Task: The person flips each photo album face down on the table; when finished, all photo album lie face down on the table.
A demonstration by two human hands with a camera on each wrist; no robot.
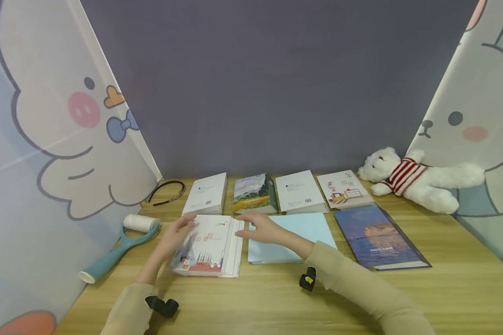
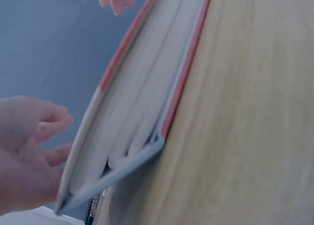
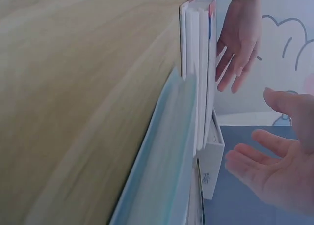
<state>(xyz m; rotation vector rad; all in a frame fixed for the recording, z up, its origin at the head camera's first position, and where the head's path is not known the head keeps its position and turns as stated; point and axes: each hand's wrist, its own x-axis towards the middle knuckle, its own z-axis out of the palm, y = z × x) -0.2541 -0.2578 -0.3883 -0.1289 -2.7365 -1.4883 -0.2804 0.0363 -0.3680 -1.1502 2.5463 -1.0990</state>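
A white photo album (image 1: 206,244) with a small drawn room scene on its cover lies between my two hands. Its page edges (image 2: 132,87) and red-trimmed covers fill much of the left wrist view. My left hand (image 1: 177,237) is at the album's left edge, fingers loosely bent; whether it touches the spine I cannot tell. Over the album's right edge, my right hand (image 1: 263,228) hovers with relaxed, parted fingers and holds nothing. In the right wrist view this hand (image 3: 279,161) is apart from the album. A light blue album (image 1: 291,237) lies below my right forearm.
Behind stand a white album (image 1: 205,190), a landscape-covered album (image 1: 251,193), another white one (image 1: 299,190) and a picture-covered one (image 1: 345,188). A dark blue album (image 1: 375,235) and plush bear (image 1: 419,179) are right; a lint roller (image 1: 113,251) and headband (image 1: 169,191) left.
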